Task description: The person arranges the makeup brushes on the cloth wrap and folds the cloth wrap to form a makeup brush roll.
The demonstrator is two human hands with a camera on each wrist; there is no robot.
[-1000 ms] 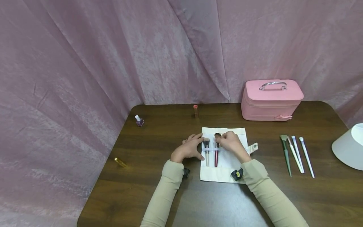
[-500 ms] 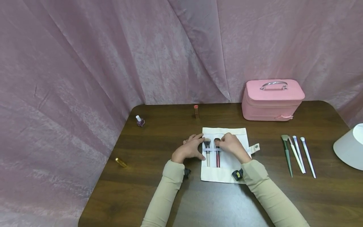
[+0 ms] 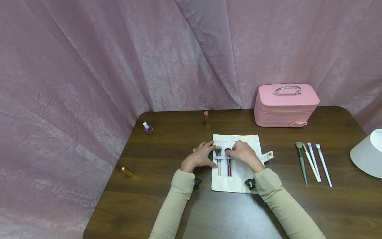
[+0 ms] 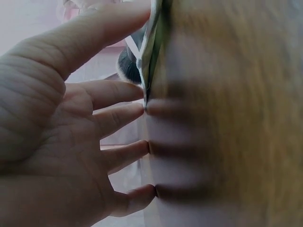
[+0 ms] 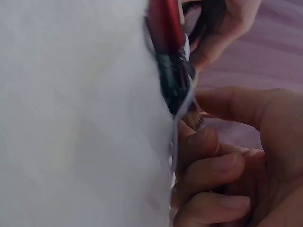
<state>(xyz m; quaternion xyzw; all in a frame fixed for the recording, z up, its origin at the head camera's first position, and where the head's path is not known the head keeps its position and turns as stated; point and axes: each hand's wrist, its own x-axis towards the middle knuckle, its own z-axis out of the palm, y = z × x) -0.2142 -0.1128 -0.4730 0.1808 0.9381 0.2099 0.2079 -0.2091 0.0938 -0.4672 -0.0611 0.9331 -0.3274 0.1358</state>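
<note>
A surface carries a closed pink vanity case behind and right of the white brush roll and stretches past the roll's left edge, where the left hand rests splayed, while the right hand pinches a red-handled brush in the roll's band, beside a pale-handled brush.

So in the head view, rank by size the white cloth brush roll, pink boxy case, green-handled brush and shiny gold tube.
Cloth roll and pink case: too close to rank
Green-handled brush
Gold tube
</note>
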